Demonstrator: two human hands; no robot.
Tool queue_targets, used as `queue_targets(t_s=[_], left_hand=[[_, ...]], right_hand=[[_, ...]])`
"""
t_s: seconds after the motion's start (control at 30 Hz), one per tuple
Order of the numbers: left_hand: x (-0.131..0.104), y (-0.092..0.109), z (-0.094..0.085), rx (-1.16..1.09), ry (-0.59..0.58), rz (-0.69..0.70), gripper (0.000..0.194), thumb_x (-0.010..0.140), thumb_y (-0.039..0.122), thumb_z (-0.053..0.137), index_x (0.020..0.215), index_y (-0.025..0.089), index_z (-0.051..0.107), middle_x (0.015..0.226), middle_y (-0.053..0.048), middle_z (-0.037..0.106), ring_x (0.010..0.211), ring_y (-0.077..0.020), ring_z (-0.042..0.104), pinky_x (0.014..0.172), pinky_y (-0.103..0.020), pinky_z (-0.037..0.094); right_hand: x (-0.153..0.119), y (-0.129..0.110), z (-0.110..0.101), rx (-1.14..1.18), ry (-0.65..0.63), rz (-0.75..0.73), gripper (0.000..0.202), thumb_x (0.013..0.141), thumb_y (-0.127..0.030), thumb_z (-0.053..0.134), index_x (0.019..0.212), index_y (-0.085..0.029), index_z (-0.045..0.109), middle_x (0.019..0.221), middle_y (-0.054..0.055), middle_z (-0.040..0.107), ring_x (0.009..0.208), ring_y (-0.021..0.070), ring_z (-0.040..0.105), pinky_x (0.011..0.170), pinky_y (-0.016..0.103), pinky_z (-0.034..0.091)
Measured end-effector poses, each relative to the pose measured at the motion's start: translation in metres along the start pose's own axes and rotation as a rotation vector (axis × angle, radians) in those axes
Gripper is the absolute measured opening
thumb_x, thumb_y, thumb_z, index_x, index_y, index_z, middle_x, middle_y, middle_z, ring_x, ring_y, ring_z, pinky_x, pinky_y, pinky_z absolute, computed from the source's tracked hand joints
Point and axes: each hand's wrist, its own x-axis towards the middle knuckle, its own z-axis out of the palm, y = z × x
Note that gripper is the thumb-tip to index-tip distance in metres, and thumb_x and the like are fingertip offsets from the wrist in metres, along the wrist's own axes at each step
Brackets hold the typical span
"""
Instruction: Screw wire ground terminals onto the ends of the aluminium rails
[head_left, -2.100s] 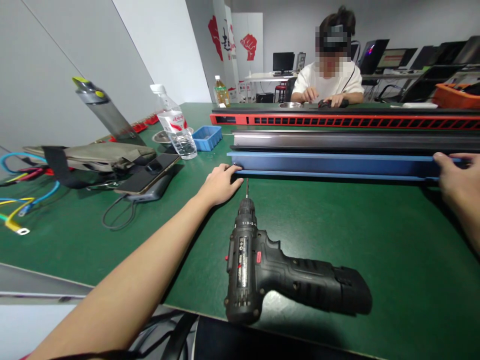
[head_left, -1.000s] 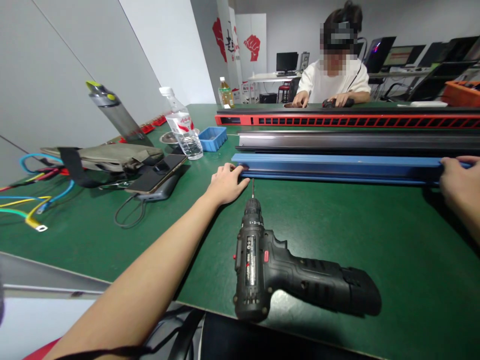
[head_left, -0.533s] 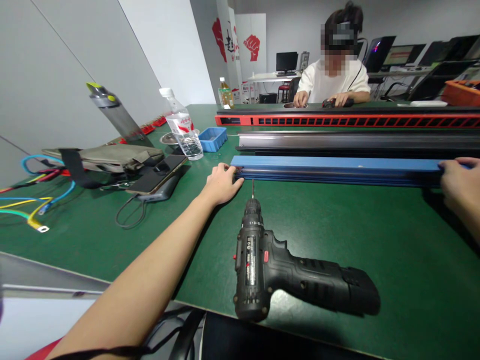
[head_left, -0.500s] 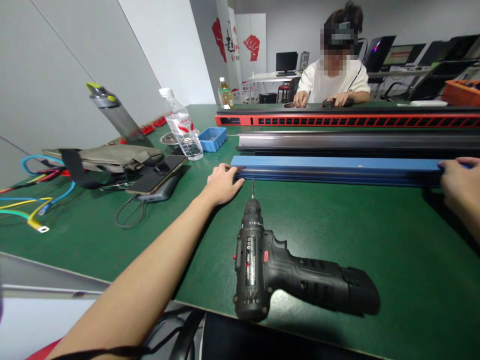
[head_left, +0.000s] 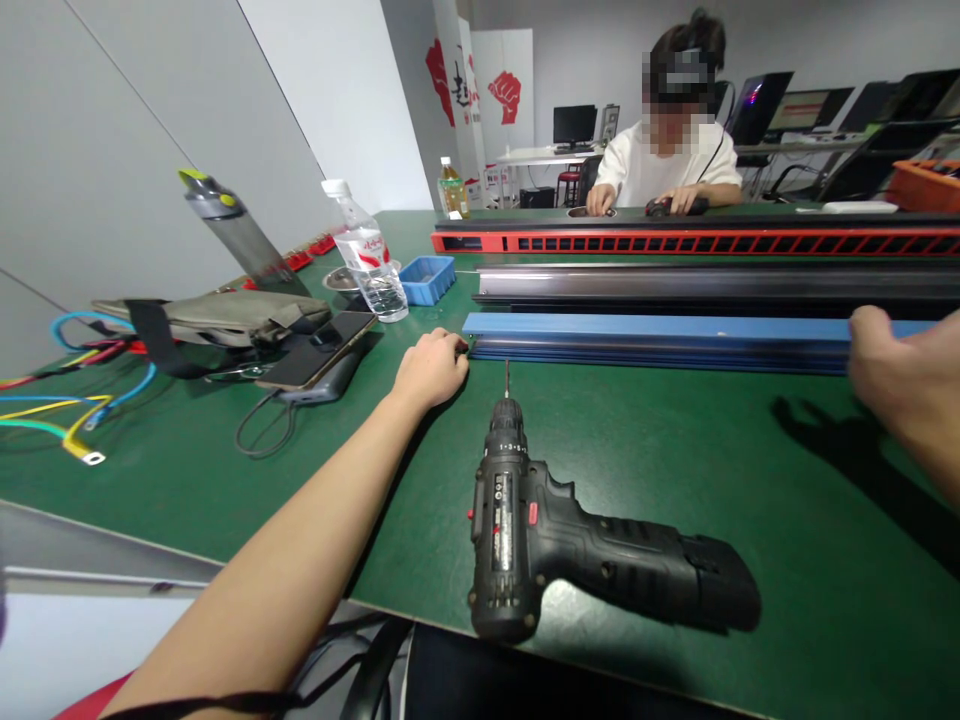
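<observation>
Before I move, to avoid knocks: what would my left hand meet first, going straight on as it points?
Your left hand would likely meet the left end of the blue rail first; whether they touch now is unclear.

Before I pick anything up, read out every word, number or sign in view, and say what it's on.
"1 3 5": collar of the black drill; the next mark is unclear.
Drill's body label: too small.
Water bottle: red lettering, too blurred.
Amber bottle: label too small.
Wall panel: dark writing, too blurred.
Lit monitor: too small.
Blue rail: none visible.
</observation>
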Motion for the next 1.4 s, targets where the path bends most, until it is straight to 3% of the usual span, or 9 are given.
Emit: queue_targets(t_s=[0.17,0.3,0.4,0.57,0.8,0.97,1.1,1.27,1.4], left_hand=[[0.001,-0.003,0.002,-0.002,0.058,-0.017,0.042,0.088,0.027,0.048,0.125,0.017,0.066,0.130,-0.015,0.065,0.121,-0.0329,0.061,0.104,-0.046,0.050],[0.005,-0.004,0.009,-0.034,0.033,0.087,0.050,0.092,0.034,0.047,0.137,0.017,0.056,0.144,-0.014,0.058,0.132,-0.0323,0.055,0.110,-0.046,0.046],[0.007,-0.003,0.012,-0.055,-0.030,0.125,0.054,0.095,0.040,0.045,0.141,0.015,0.053,0.147,-0.016,0.056,0.134,-0.0326,0.053,0.113,-0.048,0.043],[0.006,-0.001,0.011,-0.061,-0.065,0.091,0.057,0.096,0.045,0.045,0.144,0.015,0.051,0.151,-0.015,0.053,0.137,-0.0331,0.051,0.115,-0.049,0.040],[0.006,-0.003,0.009,-0.050,0.035,0.051,0.032,0.090,0.031,0.048,0.113,0.018,0.066,0.122,-0.014,0.067,0.117,-0.0333,0.061,0.101,-0.048,0.049],[0.005,-0.003,0.008,-0.054,0.060,0.015,0.037,0.090,0.027,0.046,0.120,0.019,0.067,0.122,-0.013,0.068,0.118,-0.0327,0.061,0.102,-0.048,0.049],[0.006,-0.004,0.008,-0.046,0.044,0.032,0.041,0.087,0.024,0.048,0.120,0.019,0.071,0.125,-0.013,0.068,0.120,-0.0321,0.062,0.103,-0.046,0.050],[0.007,-0.008,0.008,-0.088,0.062,0.048,0.041,0.086,0.016,0.047,0.115,0.016,0.076,0.119,-0.012,0.073,0.115,-0.0282,0.066,0.106,-0.041,0.050],[0.006,-0.009,0.005,-0.115,0.068,0.053,0.038,0.086,0.014,0.049,0.110,0.018,0.078,0.112,-0.008,0.076,0.108,-0.0247,0.069,0.104,-0.036,0.052]], right_hand=[[-0.032,-0.052,0.003,0.168,-0.138,-0.513,0.033,0.082,-0.033,0.063,0.112,-0.020,0.060,0.143,0.023,0.047,0.133,0.0437,0.048,0.104,0.059,0.041],[-0.060,-0.079,0.004,0.302,-0.252,-0.801,0.025,0.085,-0.023,0.065,0.109,-0.023,0.059,0.141,0.020,0.051,0.123,0.0413,0.055,0.093,0.055,0.047],[-0.074,-0.093,0.001,0.393,-0.341,-0.889,0.024,0.086,-0.019,0.064,0.109,-0.023,0.060,0.140,0.018,0.054,0.122,0.0379,0.057,0.094,0.053,0.046],[-0.078,-0.094,0.005,0.431,-0.398,-0.892,0.018,0.089,-0.020,0.062,0.106,-0.021,0.063,0.134,0.019,0.059,0.117,0.0361,0.060,0.091,0.052,0.047],[-0.076,-0.091,0.006,0.463,-0.415,-0.887,0.016,0.089,-0.019,0.061,0.105,-0.021,0.064,0.129,0.017,0.062,0.114,0.0343,0.061,0.088,0.050,0.047],[-0.081,-0.097,-0.001,0.554,-0.488,-0.903,0.018,0.089,-0.019,0.061,0.107,-0.019,0.063,0.128,0.018,0.062,0.117,0.0339,0.060,0.092,0.051,0.046],[-0.089,-0.105,-0.010,0.765,-0.713,-0.874,0.026,0.091,-0.026,0.059,0.116,-0.021,0.061,0.126,0.015,0.064,0.116,0.0309,0.059,0.094,0.049,0.046],[-0.096,-0.122,-0.027,1.062,-1.158,-0.749,0.045,0.094,-0.050,0.058,0.127,-0.020,0.056,0.113,0.012,0.067,0.099,0.0244,0.063,0.087,0.040,0.050],[-0.091,-0.136,-0.041,0.918,-1.518,-0.655,0.071,0.069,-0.046,0.086,0.130,-0.021,0.058,0.115,0.008,0.067,0.099,0.0230,0.064,0.088,0.034,0.051]])
